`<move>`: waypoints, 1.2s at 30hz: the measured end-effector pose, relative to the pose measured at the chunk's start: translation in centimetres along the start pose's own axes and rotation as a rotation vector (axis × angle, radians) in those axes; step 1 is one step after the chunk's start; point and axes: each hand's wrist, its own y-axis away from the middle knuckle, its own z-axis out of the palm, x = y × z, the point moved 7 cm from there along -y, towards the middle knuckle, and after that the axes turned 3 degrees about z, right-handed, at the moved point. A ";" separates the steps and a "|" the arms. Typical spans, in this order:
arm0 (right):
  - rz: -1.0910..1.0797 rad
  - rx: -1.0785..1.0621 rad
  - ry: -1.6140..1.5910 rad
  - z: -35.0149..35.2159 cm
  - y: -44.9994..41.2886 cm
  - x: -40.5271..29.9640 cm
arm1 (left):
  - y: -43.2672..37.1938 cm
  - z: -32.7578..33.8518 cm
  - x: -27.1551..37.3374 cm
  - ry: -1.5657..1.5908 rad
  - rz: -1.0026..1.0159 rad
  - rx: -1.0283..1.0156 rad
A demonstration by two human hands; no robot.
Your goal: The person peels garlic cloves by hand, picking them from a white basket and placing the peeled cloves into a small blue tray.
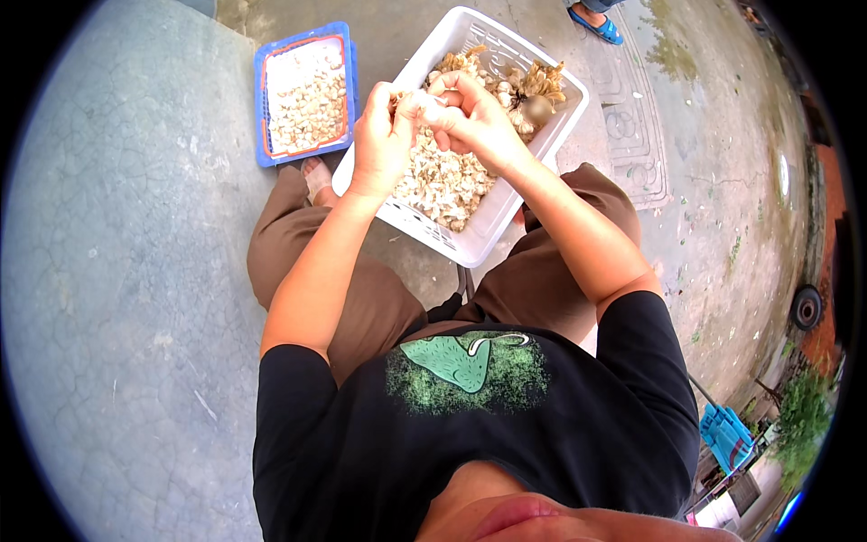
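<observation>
Above a white plastic crate (498, 227), my left hand (381, 139) and my right hand (479, 129) meet, thumbs and fingertips pinching a small pale piece of garlic (428, 103). My fingers hide much of that piece. Whole garlic bulbs (504, 95) with dry stalks (545, 80) fill the crate's far end. Nearer me in the same crate lies a heap of papery garlic skins and pieces (443, 179). To the left, a blue plastic basket (263, 146) with an orange-red inner rim holds many pale garlic cloves (308, 108), partly washed out by glare.
My knees flank the crate, and my left foot (317, 177) is beside the blue basket. Another person's foot in a blue slipper (597, 26) appears at the top right. Patterned concrete (633, 135) lies right of the crate. A small wheel (807, 307) and a blue object (727, 437) are farther right.
</observation>
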 end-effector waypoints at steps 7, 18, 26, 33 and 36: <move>-0.112 0.037 0.146 0.3 -0.1 0.8 | 0.8 0.5 -0.3 -0.036 0.021 0.044; -0.112 -0.114 0.115 0.8 0.1 1.3 | 1.6 0.9 -1.8 0.195 -0.169 0.011; 0.014 -0.160 -0.253 0.5 0.2 2.1 | 1.8 1.4 -1.5 0.478 -0.232 -0.093; 0.052 -0.272 -0.506 0.8 0.2 1.4 | 2.3 -0.6 -5.1 0.020 -0.260 -0.213; 0.024 -0.199 -0.439 0.2 0.0 1.4 | 2.3 -0.7 -1.9 -0.761 0.539 -0.124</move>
